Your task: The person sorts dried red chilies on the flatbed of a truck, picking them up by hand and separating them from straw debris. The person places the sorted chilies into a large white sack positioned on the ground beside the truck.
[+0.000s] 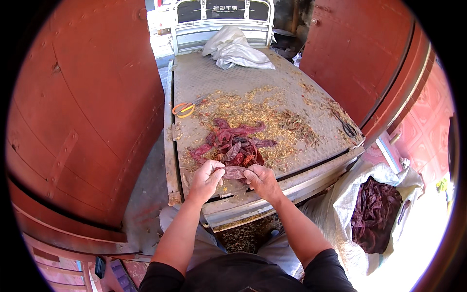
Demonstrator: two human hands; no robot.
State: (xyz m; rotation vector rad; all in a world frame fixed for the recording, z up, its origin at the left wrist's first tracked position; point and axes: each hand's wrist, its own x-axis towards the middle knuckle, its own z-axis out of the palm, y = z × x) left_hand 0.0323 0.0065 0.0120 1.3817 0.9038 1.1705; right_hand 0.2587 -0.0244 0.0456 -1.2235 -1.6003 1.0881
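Observation:
Between my two hands stretches a dried red chili pepper (234, 172), dark and wrinkled, just over the near edge of the metal cart bed. My left hand (207, 179) pinches its left end, and my right hand (263, 182) grips the right end. Right beyond my fingers lies a heap of dried red chilies (236, 146), some flattened, some curled. Yellow seeds (253, 104) and bits of stalk (299, 127) are strewn over the bed around and behind the heap.
Orange-handled scissors (185, 109) lie at the bed's left edge, dark-handled scissors (348, 128) at its right. A white sack (233, 48) is crumpled at the far end. On my right stands an open woven sack (340, 204) of dark dried chilies. Red metal doors (87, 112) flank the cart.

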